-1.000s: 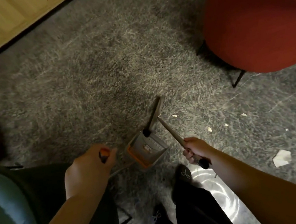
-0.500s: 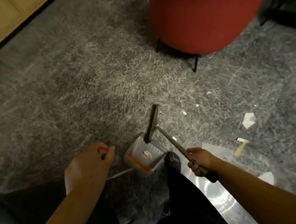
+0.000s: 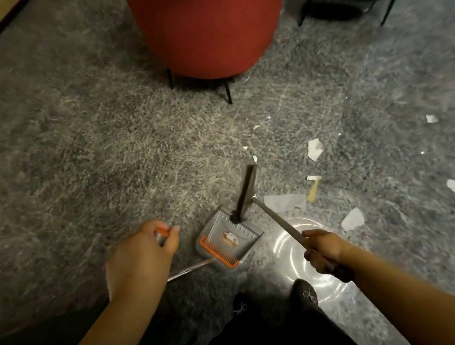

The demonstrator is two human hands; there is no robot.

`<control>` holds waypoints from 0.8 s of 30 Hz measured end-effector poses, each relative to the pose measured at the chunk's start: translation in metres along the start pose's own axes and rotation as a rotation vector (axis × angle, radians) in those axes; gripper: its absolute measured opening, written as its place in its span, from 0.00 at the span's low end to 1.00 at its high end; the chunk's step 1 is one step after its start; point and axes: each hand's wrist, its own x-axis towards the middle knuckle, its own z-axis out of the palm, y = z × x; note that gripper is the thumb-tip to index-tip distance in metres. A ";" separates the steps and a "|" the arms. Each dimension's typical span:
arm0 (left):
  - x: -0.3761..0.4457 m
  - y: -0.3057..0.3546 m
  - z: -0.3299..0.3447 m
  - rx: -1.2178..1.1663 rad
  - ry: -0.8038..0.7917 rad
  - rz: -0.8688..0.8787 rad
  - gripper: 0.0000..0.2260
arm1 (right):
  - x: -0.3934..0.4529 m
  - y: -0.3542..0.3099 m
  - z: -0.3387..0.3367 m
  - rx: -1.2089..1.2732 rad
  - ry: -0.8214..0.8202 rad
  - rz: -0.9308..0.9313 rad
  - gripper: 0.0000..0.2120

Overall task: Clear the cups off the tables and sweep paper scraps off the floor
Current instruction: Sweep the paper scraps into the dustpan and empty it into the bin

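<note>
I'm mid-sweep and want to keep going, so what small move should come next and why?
Probably draw the grey broom head right, behind the large white paper scrap, then sweep it toward the grey dustpan with orange comb. The scraps lie right of the broom, outside the pan.

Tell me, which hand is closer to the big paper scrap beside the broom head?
Right. The right hand holds the broom handle just below the paper scrap; the left hand grips the dustpan handle, beyond the dustpan.
</note>
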 end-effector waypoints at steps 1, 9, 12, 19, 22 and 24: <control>-0.001 0.011 0.003 -0.009 -0.012 0.016 0.11 | -0.002 0.003 -0.014 0.018 0.006 0.001 0.11; -0.016 0.117 0.032 -0.008 -0.071 0.201 0.11 | -0.019 0.024 -0.137 0.157 0.061 0.085 0.06; -0.025 0.157 0.040 0.012 -0.102 0.257 0.11 | -0.029 0.035 -0.179 0.179 0.119 0.070 0.08; -0.038 0.226 0.054 0.045 -0.103 0.341 0.10 | -0.052 0.055 -0.256 0.295 0.230 0.026 0.09; -0.035 0.245 0.057 0.024 -0.101 0.389 0.10 | -0.058 0.058 -0.280 0.328 0.257 0.010 0.10; -0.029 0.256 0.058 0.037 -0.104 0.376 0.10 | -0.061 0.057 -0.289 0.326 0.258 0.001 0.11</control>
